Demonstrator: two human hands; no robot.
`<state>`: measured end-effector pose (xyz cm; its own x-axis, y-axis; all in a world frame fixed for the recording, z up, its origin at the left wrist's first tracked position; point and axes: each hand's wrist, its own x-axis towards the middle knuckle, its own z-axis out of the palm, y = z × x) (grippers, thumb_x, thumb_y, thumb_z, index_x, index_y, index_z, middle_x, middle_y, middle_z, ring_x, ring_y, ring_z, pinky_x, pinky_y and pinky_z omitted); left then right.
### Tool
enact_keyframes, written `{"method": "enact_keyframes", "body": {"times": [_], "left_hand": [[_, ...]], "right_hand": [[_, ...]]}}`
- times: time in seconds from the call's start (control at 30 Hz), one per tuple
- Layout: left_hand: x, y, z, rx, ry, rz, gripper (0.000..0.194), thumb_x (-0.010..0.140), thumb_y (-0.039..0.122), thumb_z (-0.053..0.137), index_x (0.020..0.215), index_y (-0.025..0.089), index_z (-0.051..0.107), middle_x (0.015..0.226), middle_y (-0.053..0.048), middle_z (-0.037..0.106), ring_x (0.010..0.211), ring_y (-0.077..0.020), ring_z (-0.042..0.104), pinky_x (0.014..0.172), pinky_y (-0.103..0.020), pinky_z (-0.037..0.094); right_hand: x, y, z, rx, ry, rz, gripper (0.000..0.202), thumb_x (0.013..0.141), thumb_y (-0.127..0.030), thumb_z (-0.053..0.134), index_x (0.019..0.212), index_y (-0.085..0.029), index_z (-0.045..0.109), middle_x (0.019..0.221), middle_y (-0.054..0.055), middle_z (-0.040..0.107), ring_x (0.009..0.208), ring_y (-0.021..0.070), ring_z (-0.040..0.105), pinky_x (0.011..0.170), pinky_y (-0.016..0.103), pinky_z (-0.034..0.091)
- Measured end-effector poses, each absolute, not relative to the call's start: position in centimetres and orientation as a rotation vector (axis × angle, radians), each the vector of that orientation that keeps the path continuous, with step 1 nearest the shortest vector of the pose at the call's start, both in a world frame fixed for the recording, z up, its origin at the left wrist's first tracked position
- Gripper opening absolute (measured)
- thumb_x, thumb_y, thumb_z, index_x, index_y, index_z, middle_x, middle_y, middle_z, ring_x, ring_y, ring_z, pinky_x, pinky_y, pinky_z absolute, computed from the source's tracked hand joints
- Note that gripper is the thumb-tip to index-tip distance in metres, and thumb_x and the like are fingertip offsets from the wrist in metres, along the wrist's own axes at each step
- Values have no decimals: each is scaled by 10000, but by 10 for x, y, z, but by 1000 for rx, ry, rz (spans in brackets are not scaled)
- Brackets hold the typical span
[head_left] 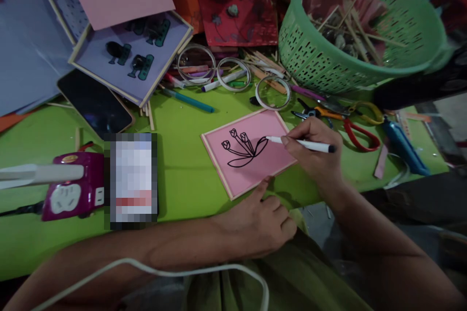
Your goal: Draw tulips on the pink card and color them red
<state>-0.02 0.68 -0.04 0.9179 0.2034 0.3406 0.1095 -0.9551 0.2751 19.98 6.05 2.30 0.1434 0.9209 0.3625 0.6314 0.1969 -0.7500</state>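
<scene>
My right hand (314, 148) grips a white marker (310, 145) with a dark end. The marker's tip touches a black leaf outline on a pink card (215, 143) with pale wooden strips along its edges. Black outlines of three tulips with stems and leaves (245, 148) show on the card. At the card's near edge lies my left hand (268, 218), its index finger stretched out against the border. The other fingers of that hand are loosely curled and hold nothing I can see; its thumb is hidden.
A green basket (328, 70) with sticks stands back right. Tape rings (273, 93), markers, red-handled scissors (361, 138) and a blue glue-gun-like tool (406, 148) lie around the card. Leftward are a dark phone (95, 102), a blurred screen (133, 180) and a purple power strip (75, 184). A white cable (175, 272) crosses in front.
</scene>
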Motion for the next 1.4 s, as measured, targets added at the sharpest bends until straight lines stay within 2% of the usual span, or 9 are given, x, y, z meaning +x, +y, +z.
{"method": "enact_keyframes", "body": {"times": [0.47,0.7,1.07,1.27,1.4], "left_hand": [[0,4,-5,2839,240,583,162,1006,248,702,854,201,671,741,13,676,730,-183,614,1119,-622,476],[0,6,-2,2824,252,582,163,1008,242,698,853,197,675,744,14,682,712,-181,615,1091,-603,513],[-1,7,1,2820,230,538,152,1019,229,678,872,192,682,755,10,695,730,-177,633,1108,-596,503],[0,6,0,2822,242,559,140,997,233,708,866,194,677,764,12,698,714,-185,620,1099,-595,494],[-1,6,1,2830,256,558,144,1005,249,707,873,198,682,765,13,699,719,-181,610,1104,-575,483]], "right_hand": [[200,59,24,-1567,-1537,381,231,806,-157,724,686,-271,564,564,-39,548,504,158,440,482,333,310],[202,57,22,-1605,-1529,394,255,831,-215,750,683,-297,560,570,-21,562,509,183,450,479,356,347],[203,57,23,-1576,-1538,435,225,767,-159,744,668,-277,581,547,-42,562,473,159,449,456,331,322],[199,57,26,-1557,-1542,473,209,763,-176,732,647,-269,586,559,-42,566,494,160,484,480,330,352],[199,56,28,-1540,-1580,504,209,759,-181,734,644,-264,580,559,-45,576,481,148,483,469,315,331]]}}
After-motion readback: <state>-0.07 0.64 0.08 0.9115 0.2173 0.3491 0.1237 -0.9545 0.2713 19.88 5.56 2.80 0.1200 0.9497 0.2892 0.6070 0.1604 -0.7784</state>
